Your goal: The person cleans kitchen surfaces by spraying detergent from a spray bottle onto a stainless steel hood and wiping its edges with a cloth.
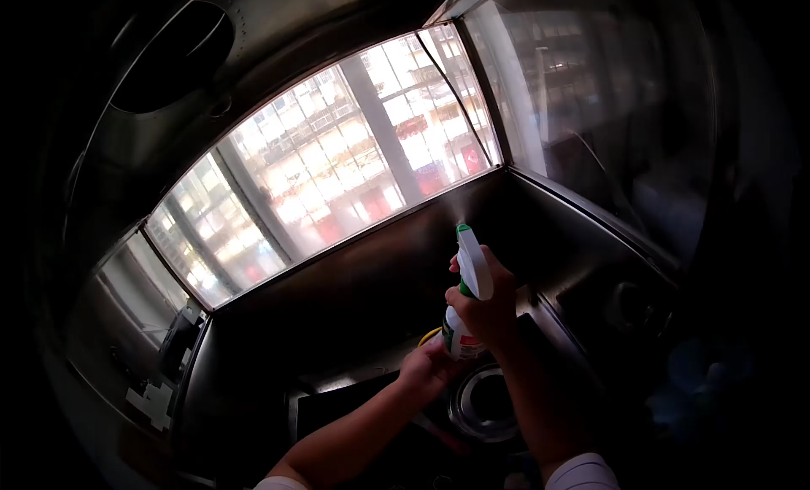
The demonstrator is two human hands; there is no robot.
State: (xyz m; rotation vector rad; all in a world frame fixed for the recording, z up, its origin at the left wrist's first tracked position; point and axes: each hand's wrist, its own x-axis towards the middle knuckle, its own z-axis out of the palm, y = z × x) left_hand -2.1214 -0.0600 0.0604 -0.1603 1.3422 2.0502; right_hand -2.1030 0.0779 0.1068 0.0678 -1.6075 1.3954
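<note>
A white spray bottle with a green nozzle is held up in front of the dark back panel, below the window. My right hand is wrapped round its neck and trigger. Fine mist shows just above the nozzle. At the bottle's lower part is my left hand, its fingers against the base. A bit of something yellow shows beside the bottle, partly hidden.
A wide barred window fills the upper middle. Shiny panels stand at the right. A round metal ring lies below my hands. A metal hood hangs above, and dark objects stand at the left.
</note>
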